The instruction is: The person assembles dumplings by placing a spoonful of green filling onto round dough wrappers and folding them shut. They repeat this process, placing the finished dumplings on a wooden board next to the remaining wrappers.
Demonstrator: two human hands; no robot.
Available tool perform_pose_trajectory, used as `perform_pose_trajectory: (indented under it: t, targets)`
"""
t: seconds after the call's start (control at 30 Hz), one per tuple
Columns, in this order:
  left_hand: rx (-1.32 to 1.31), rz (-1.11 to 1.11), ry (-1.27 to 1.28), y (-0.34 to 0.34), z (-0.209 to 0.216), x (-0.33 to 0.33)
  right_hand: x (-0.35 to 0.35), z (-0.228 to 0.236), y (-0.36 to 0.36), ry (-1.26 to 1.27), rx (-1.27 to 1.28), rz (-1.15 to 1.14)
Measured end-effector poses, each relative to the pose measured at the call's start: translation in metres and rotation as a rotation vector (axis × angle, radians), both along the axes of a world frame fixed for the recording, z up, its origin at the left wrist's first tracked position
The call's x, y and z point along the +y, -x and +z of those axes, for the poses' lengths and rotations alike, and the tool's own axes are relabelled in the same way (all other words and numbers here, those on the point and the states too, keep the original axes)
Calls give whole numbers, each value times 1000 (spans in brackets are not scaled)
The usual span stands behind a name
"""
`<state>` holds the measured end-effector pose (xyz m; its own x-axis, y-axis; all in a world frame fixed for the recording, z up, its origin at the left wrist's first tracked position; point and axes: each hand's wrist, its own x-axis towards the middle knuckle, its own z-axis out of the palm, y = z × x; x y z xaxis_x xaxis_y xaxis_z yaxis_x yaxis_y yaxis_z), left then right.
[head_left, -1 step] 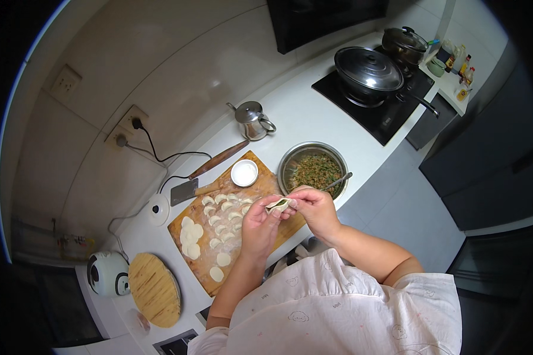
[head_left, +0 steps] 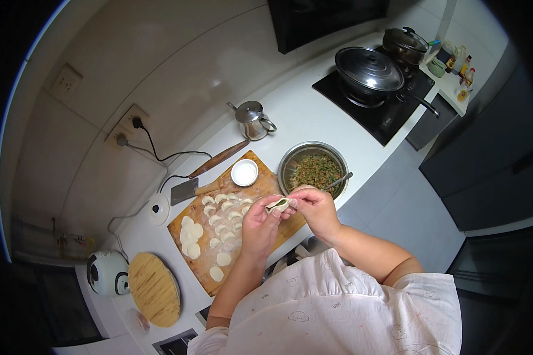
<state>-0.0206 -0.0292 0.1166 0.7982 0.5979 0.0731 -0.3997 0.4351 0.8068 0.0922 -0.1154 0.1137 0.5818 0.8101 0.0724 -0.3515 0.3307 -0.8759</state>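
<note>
A part-folded dumpling, green filling showing in its gap, is held over the near edge of a floured wooden board. My left hand grips its left side, fingers closed around the wrapper. Thumb and fingers of my right hand pinch its right edge. Several folded dumplings lie in rows on the board beyond my left hand. Left of them are overlapping round wrappers, with two single wrappers nearer me. Just past my right hand stands a steel bowl of chopped filling with a spoon in it.
A white bowl of flour, a cleaver and a wooden rolling pin lie about the board's far side. A steel kettle stands behind. Far right, a lidded wok sits on the black cooktop. A round wooden lid is at left.
</note>
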Motion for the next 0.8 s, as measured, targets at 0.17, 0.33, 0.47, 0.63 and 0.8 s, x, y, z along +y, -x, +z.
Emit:
perform_pose_trajectory:
  t: [0.17, 0.33, 0.47, 0.63, 0.8]
  targets:
    - [44, 39, 0, 1, 5, -1, 2, -2, -5, 11, -524, -178]
    - [70, 52, -41, 4, 5, 1, 0, 6, -11, -15, -774, -206]
    - [76, 38, -104, 5, 6, 2, 0, 14, -17, -24, -828, -147]
    - [70, 0, -137, 8, 4, 4, 1, 13, -19, -37, -818, -88]
    - [105, 9, -193, 9, 8, 3, 2, 13, -16, -41, -928, -225]
